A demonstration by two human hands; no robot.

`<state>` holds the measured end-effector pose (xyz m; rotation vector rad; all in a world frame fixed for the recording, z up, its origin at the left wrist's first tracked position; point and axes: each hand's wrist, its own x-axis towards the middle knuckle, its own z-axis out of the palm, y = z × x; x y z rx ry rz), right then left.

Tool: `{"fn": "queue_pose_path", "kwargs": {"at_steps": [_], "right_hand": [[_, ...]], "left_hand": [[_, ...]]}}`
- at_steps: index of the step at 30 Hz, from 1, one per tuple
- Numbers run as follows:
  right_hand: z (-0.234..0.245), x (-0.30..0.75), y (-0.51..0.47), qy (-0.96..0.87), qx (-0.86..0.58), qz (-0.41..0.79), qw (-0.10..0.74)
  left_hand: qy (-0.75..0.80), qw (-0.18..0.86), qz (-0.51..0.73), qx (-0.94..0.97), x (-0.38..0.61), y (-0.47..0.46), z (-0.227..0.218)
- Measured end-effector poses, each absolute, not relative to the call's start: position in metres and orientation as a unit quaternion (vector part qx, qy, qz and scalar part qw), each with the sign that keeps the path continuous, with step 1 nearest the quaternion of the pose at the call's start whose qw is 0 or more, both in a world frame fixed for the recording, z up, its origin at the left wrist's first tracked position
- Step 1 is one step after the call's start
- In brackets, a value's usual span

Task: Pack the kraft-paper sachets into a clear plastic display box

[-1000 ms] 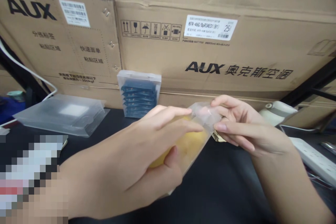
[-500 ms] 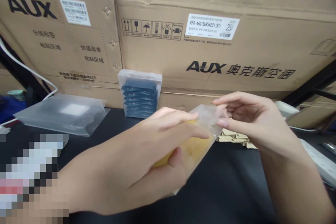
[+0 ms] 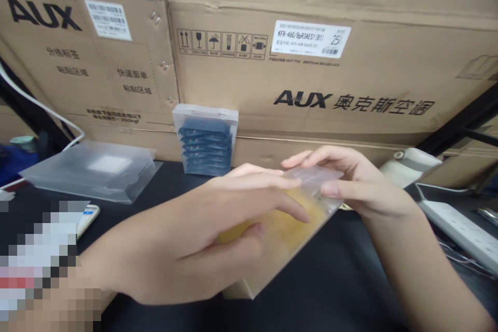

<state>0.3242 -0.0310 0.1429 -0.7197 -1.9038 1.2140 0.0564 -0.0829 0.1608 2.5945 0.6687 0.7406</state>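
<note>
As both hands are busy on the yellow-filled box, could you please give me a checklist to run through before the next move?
1. Left hand on the yellow-filled box: ok, fingers across it.
2. Right hand at the box's far end: ok, thumb on it.
3. Far end fully closed: cannot tell, partly covered.
4. Yellow-filled box fully in view: not ok, left hand hides much.
5. Clear box of blue packets upright: ok.

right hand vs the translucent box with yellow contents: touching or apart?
Touching. The head view shows the right hand at the upper-right end of the translucent box, its thumb lying against the plastic.
</note>
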Motion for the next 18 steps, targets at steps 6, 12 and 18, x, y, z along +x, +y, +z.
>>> {"fn": "queue_pose_path", "kwargs": {"at_steps": [6,12,18], "right_hand": [[0.1456,0.3191,-0.0343,-0.725,-0.262,0.506,0.386],[0.1464,0.3157,-0.037,-0.712,-0.293,0.499,0.398],[0.1472,0.3155,-0.0368,-0.716,-0.274,0.504,0.398]], "left_hand": [[0.233,0.184,0.269,0.916,0.0571,-0.0823,0.1615],[0.232,0.182,0.281,0.913,0.0574,-0.0823,0.1614],[0.227,0.176,0.275,0.918,0.0566,-0.0819,0.1617]]}}
